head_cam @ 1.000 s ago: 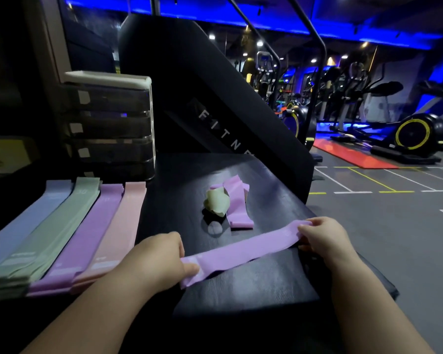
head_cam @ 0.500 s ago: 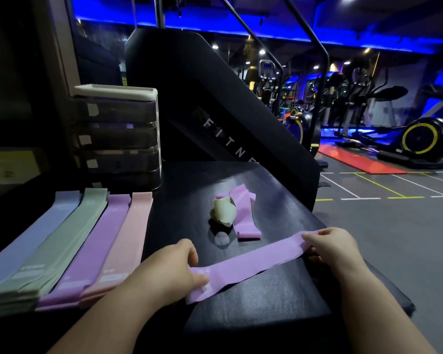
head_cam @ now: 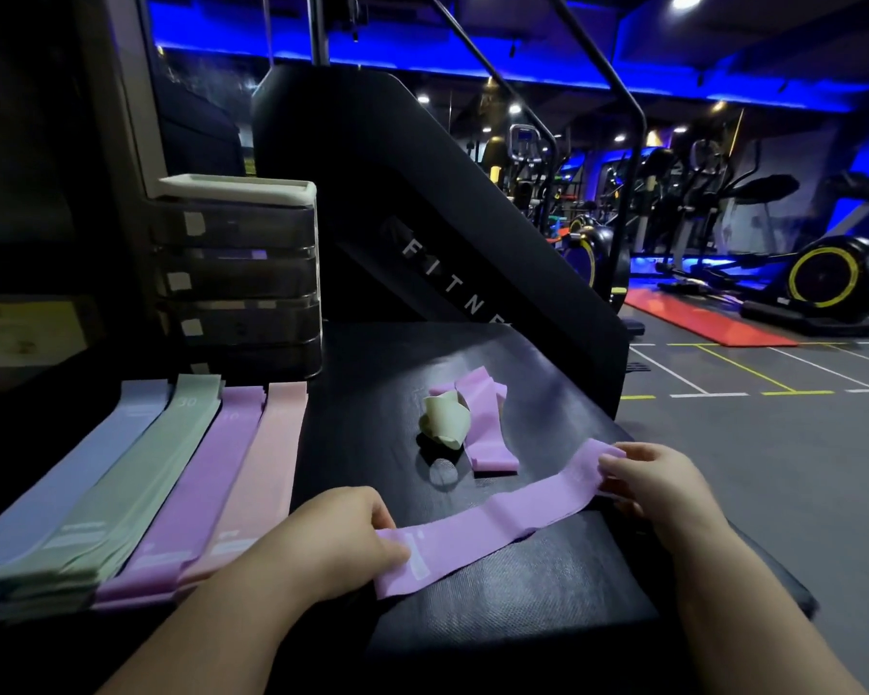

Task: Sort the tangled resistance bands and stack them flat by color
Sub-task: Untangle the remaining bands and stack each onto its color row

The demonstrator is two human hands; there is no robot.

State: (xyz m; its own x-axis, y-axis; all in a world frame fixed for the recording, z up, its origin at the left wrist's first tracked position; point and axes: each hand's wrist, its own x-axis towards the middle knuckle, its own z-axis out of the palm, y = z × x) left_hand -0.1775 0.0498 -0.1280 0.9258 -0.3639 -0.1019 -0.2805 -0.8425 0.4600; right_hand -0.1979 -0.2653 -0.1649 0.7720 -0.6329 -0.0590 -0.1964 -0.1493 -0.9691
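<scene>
A purple band [head_cam: 502, 519] stretches flat across the black bench [head_cam: 497, 619] between my hands. My left hand [head_cam: 342, 539] pinches its near-left end, and my right hand [head_cam: 648, 479] grips its far-right end. Behind it lie a crumpled green band [head_cam: 445, 418] and a loose purple band [head_cam: 487, 423], touching each other. On the left, flat stacks lie side by side: blue stack [head_cam: 66, 479], green stack [head_cam: 121, 499], purple stack [head_cam: 202, 494] and pink stack [head_cam: 257, 489].
A drawer unit [head_cam: 242, 273] with a white top stands behind the stacks. A slanted black machine panel [head_cam: 422, 218] rises behind the bench. The bench's right edge drops to the gym floor [head_cam: 773, 469], with exercise machines beyond.
The view has shifted slightly, so everything sits lower in frame. Both hands keep hold of the purple band, which looks pulled a little straighter.
</scene>
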